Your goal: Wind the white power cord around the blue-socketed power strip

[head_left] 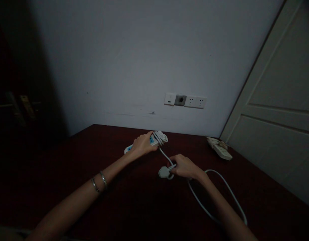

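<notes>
My left hand (142, 145) is closed around a white power strip (154, 140) with blue socket faces. White cord is wound in several turns about the strip's right end. From there the cord (166, 156) runs down to my right hand (182, 165), whose fingers are closed on it near the plug. A white plug (164, 172) sticks out to the left of those fingers, its pins not visible. A loose loop of the cord (226, 183) lies to the right, passing beneath my right forearm.
A second white power strip (223, 152) wrapped in its cord lies at the right of the dark red table (114, 137). Wall sockets (195, 102) sit above the table's back edge. A pale panelled door (277, 134) stands at right; door handles (26, 104) show in shadow at left.
</notes>
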A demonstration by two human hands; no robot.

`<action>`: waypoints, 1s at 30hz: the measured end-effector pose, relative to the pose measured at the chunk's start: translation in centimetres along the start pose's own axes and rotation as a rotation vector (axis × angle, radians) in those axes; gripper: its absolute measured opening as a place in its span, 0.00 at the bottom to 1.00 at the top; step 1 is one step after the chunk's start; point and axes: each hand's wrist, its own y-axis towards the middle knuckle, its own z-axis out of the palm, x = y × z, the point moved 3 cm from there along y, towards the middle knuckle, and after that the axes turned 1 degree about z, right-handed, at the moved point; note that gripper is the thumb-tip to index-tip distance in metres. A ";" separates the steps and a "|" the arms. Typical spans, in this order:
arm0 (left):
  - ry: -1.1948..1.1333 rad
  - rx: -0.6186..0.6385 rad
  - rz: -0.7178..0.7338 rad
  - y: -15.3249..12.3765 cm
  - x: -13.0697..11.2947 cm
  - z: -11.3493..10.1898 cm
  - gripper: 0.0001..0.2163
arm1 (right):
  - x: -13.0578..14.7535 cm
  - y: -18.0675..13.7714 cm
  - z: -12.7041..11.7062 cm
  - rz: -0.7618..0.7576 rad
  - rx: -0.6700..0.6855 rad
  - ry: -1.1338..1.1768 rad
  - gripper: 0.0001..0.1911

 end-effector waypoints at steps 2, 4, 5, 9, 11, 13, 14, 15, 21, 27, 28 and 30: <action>0.037 0.013 0.001 -0.1 0.0 0.3 0.35 | 0.2 -0.1 -0.1 0.002 0.019 -0.029 0.06; 0.050 0.020 0.004 -0.2 -0.1 0.4 0.34 | 0.3 -0.2 -0.1 0.001 0.040 -0.030 0.05; 0.055 0.020 0.009 -0.2 -0.2 0.4 0.33 | 0.3 -0.2 0.0 0.005 0.042 -0.018 0.06; 0.118 -0.013 0.018 -0.2 -0.2 0.3 0.33 | 0.0 0.3 0.4 0.008 -0.030 0.108 0.09; 0.157 -0.026 0.029 -0.3 -0.1 0.5 0.33 | -0.2 0.7 0.8 -0.012 -0.072 0.182 0.09; 0.194 -0.034 0.049 -0.4 -0.1 0.9 0.33 | -0.3 1.0 1.2 -0.027 -0.105 0.213 0.10; 0.213 -0.033 0.060 -0.5 0.0 1.2 0.33 | -0.3 1.1 1.3 -0.032 -0.118 0.213 0.10; 0.230 -0.030 0.068 -0.5 0.0 1.5 0.33 | -0.2 1.1 1.5 -0.040 -0.122 0.209 0.10; 0.281 -0.024 0.130 -1.0 -0.3 2.6 0.33 | 0.4 0.8 1.6 -0.066 -0.039 0.412 0.09; 0.272 0.006 0.236 -1.6 -1.4 2.8 0.30 | 0.4 0.3 -0.2 -0.081 -0.135 0.319 0.07; 0.270 0.020 0.254 -1.8 -1.6 2.9 0.30 | 0.4 0.1 -0.5 -0.093 -0.149 0.284 0.07; 0.275 0.057 0.296 -2.3 -2.2 3.1 0.29 | 0.4 -0.3 -1.0 -0.099 -0.162 0.253 0.08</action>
